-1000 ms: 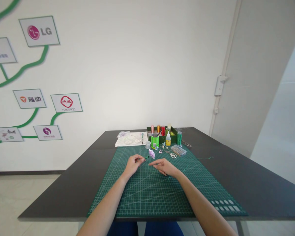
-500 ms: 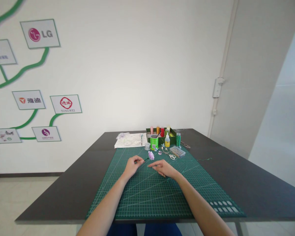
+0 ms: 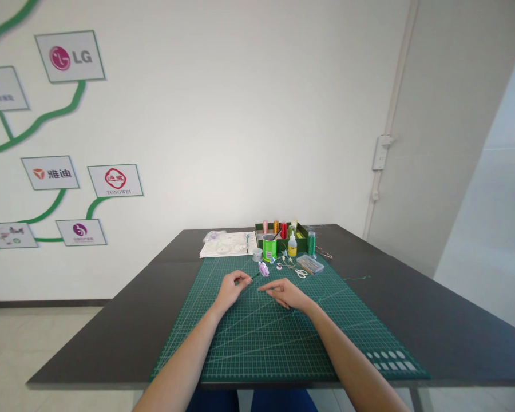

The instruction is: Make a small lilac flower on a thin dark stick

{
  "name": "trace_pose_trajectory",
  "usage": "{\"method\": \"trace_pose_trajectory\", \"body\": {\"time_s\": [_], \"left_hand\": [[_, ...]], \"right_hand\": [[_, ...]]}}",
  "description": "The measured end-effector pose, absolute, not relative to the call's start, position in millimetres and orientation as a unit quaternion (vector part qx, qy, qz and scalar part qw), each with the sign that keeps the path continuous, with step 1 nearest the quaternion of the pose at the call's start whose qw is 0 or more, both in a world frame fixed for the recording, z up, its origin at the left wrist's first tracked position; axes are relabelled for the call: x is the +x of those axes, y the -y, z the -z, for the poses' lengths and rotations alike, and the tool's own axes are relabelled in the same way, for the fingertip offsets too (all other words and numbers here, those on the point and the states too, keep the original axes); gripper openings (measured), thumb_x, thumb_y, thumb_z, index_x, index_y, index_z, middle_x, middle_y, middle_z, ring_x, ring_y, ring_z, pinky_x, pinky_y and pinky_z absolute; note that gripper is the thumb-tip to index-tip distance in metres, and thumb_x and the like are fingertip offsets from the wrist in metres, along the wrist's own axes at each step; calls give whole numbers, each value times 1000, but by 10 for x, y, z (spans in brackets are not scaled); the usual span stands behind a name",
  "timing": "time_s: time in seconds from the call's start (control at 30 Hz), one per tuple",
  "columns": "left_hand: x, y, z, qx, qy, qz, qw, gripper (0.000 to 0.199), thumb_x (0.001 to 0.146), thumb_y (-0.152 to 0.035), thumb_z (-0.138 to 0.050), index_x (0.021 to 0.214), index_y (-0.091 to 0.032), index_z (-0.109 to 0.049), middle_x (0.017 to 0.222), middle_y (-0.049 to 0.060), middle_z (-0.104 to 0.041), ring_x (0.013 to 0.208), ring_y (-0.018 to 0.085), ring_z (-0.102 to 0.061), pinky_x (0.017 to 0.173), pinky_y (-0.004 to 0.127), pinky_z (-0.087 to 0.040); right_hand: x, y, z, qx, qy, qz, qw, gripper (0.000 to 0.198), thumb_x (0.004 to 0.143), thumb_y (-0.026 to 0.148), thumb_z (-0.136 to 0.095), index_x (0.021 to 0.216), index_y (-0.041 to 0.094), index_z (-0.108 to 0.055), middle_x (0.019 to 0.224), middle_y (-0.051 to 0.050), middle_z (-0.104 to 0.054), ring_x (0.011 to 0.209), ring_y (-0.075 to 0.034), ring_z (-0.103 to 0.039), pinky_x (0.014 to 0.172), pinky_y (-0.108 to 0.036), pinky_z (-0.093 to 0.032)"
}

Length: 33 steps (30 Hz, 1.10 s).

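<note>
1. Through the head view, the only one I had, I saw the left hand (image 3: 232, 289) pinching a thin green stem (image 3: 256, 276) between thumb and forefinger; the lilac flower (image 3: 263, 269) stuck out just beyond those fingertips.
2. The right hand (image 3: 286, 293) had its forefinger stretched towards the stem, apart from it, with the other fingers curled under; from my end I couldn't tell whether they gripped anything.
3. My main worry was that narrow pinch: a slack hold could have let the stem roll and the flower drop onto the cutting mat (image 3: 249, 343).
4. Squeezing too hard, or a bump from the right forefinger, might have bent the stem or crushed petals.
5. Faint green thread (image 3: 320, 299) lay beside the right wrist; I judged that a dragged forearm could have snagged it.
6. Beyond both hands' fingertips, a bright green can (image 3: 269, 250) held a slim, dark tool, and the dark green box (image 3: 302, 245) behind it held thread spools, pink, orange and red among them.
7. Beyond the right fingers lay a clear case (image 3: 310, 264); its contents were too small to name.
</note>
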<state>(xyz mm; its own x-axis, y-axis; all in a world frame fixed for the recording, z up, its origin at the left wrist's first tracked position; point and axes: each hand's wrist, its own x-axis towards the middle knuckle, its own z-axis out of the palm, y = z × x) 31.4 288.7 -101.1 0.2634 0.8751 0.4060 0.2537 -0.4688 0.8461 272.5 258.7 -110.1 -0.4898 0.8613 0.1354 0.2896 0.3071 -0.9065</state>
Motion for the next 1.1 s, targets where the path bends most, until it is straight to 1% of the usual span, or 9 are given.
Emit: {"method": "trace_pose_trajectory", "body": {"time_s": [0.13, 0.47, 0.83, 0.97, 1.1], "left_hand": [[319, -2895, 1014, 721, -392, -464, 335, 28, 79, -42, -71, 83, -15, -75, 73, 4, -68, 67, 18, -59, 62, 27, -45], [322, -2870, 1004, 721, -394, -457, 339, 26, 80, -41, -71, 84, -15, -75, 68, 3, -66, 63, 17, -57, 59, 26, -45], [353, -2833, 962, 716, -382, -455, 367, 27, 77, -42, -74, 83, -15, -72, 62, 0, -62, 55, 14, -52, 56, 25, -41], [364, -2833, 958, 711, -384, -447, 384, 31, 76, -45, -75, 84, -15, -70, 59, -2, -60, 51, 13, -51, 55, 25, -41], [367, -2833, 948, 712, -387, -443, 384, 35, 74, -48, -76, 84, -15, -70, 56, -3, -57, 50, 13, -51, 56, 26, -41]], "right_hand": [[2723, -2590, 1099, -391, 740, -443, 320, 51, 91, 43, -60, 125, 7, -74, 38, 10, -43, 33, -7, -32, 39, -19, -27], [2721, -2610, 1125, -396, 738, -443, 319, 52, 90, 43, -59, 125, 7, -74, 38, 9, -43, 33, -7, -33, 38, -18, -27], [2715, -2599, 1098, -396, 738, -443, 320, 52, 89, 43, -61, 124, 8, -74, 37, 10, -43, 33, -7, -33, 39, -18, -27], [2719, -2598, 1093, -395, 740, -441, 319, 52, 89, 44, -60, 124, 8, -74, 38, 10, -43, 33, -7, -33, 39, -19, -29], [2721, -2596, 1093, -391, 741, -442, 320, 54, 89, 45, -59, 124, 7, -74, 37, 10, -42, 33, -8, -33, 39, -19, -27]]}}
